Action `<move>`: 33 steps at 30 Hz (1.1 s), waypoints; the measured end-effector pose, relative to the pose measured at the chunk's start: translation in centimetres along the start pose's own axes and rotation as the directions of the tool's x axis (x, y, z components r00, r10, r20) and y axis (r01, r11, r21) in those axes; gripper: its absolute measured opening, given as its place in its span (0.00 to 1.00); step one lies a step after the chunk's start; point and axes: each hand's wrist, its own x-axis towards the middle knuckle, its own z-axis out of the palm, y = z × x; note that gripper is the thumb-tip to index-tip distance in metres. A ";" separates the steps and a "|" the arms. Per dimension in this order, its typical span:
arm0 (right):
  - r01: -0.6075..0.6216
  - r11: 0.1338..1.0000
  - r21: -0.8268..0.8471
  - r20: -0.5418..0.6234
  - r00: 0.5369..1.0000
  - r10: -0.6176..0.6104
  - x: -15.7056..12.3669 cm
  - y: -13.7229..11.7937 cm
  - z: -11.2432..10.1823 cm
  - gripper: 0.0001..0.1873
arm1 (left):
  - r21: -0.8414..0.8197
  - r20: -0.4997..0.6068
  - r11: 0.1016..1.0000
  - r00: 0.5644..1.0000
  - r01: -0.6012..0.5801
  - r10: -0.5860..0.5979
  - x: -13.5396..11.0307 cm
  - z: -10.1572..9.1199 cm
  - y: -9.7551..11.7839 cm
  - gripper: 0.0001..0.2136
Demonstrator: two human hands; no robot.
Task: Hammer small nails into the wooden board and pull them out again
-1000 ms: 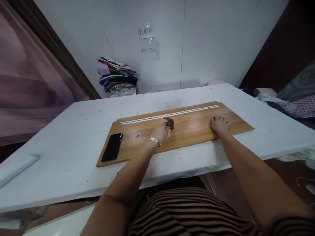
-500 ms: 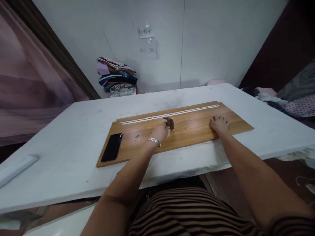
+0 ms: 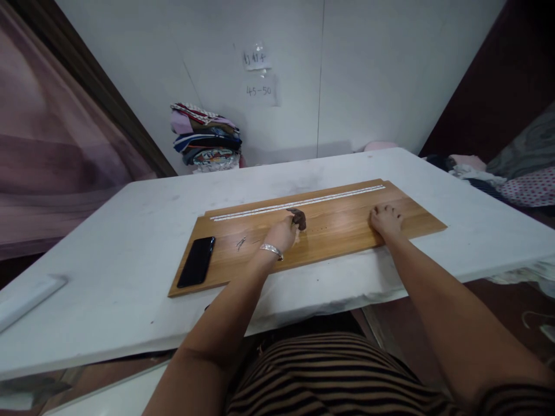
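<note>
Gripping dark hammer (image 3: 298,218): left hand (image 3: 281,234) (braceleted); right hand (image 3: 385,220) spread flat on board (image 3: 338,231).

Silver bangle (image 3: 271,250) on left wrist, brown-black striped top (image 3: 338,375).

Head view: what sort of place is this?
Probably a makeshift home workroom: the left hand grips a dark tool on a wooden board on a plain white table, folded fabrics are stacked by the wall, and handwritten notes are taped above.
</note>
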 end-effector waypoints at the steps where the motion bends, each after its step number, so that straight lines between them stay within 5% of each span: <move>1: -0.003 1.000 0.001 0.000 1.000 0.003 0.0 0.0 0.0 0.31 | -0.003 0.001 1.000 1.000 -0.001 0.001 0.0 0.0 0.0 0.17; 33: 0.006 1.000 0.006 0.015 1.000 -0.007 -0.2 -0.1 -0.2 0.30 | -0.032 -0.003 0.999 1.000 0.006 -0.007 0.0 0.3 -0.3 0.16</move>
